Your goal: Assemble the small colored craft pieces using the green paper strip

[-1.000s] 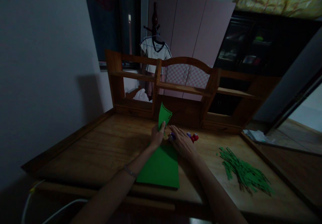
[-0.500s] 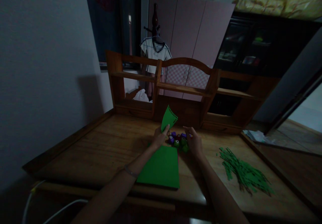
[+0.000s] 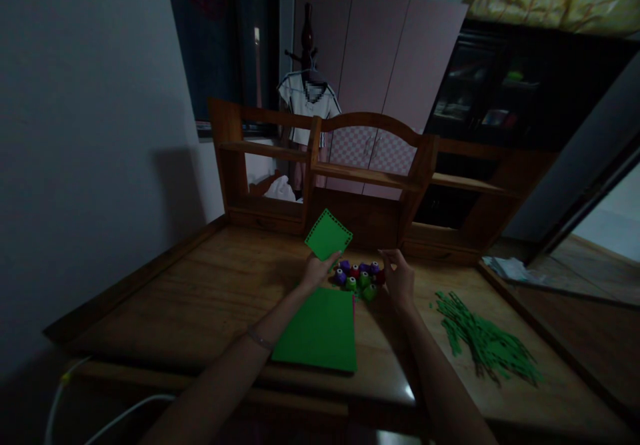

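Note:
My left hand (image 3: 316, 271) grips a green square sheet (image 3: 329, 234) by its lower corner and holds it up, tilted. A row of dark marks or holes runs along the sheet's edges. To the right, my right hand (image 3: 400, 277) is raised with thumb and forefinger brought together; anything between them is too small to make out. Between and below the hands stands a cluster of small purple, red and green pieces (image 3: 364, 277) with pale round tops. Nearer to me lies a flat green stack or pad (image 3: 320, 331), partly under my left forearm.
Green strips (image 3: 485, 341) lie heaped on the right of the wooden table (image 3: 175, 298). A wooden shelf unit (image 3: 370, 177) rises along the table's back edge. White cables (image 3: 131, 413) hang at the front left. A pale packet (image 3: 513, 269) lies by the right edge.
The green sheet has turned to show its face more fully and swung slightly left. My right hand has moved a little to the right, away from the sheet, uncovering more of the small pieces.

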A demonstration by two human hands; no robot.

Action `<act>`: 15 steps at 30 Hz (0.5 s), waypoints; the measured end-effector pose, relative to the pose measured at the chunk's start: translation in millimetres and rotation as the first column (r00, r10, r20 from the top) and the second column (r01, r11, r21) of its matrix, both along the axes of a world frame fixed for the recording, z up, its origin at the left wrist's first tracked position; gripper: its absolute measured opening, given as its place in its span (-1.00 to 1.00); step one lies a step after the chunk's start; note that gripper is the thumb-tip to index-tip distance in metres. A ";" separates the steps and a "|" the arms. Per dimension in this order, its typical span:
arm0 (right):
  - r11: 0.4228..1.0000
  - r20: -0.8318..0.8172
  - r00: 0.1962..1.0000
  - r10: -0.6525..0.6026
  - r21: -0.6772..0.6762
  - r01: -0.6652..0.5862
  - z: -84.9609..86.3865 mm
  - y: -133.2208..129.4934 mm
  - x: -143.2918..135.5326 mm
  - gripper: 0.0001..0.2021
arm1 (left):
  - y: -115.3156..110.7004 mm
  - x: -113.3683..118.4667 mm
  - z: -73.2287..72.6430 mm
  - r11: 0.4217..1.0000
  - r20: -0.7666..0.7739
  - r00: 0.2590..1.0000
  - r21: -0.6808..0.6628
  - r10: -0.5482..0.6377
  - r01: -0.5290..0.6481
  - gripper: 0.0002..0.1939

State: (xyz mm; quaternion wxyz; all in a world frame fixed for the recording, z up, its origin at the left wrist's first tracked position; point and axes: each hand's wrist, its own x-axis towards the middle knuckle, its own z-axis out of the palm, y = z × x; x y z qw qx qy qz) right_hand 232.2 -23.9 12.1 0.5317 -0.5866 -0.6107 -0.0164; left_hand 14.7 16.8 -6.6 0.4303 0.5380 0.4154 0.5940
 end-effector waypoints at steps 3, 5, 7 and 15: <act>0.999 0.013 0.999 -0.038 0.001 0.038 -0.2 -0.2 2.7 -0.69 | 0.5 -0.3 -2.0 0.999 0.001 1.000 -0.040 0.000 0.000 -0.59; 0.998 0.025 0.998 -0.065 -0.005 0.065 -0.4 -0.4 4.2 -0.68 | -0.7 0.0 -0.9 0.996 0.013 1.000 -0.090 -0.005 0.006 -0.60; 0.996 0.046 0.995 -0.091 -0.013 0.092 0.4 -1.2 5.3 -0.68 | -2.9 -0.1 1.6 0.991 0.024 1.000 -0.133 -0.009 0.012 -0.62; 0.991 0.276 0.954 -0.114 -0.037 0.129 9.1 -7.7 0.3 -0.76 | -7.5 -1.9 8.6 0.989 0.078 0.997 -0.142 -0.029 0.040 -0.61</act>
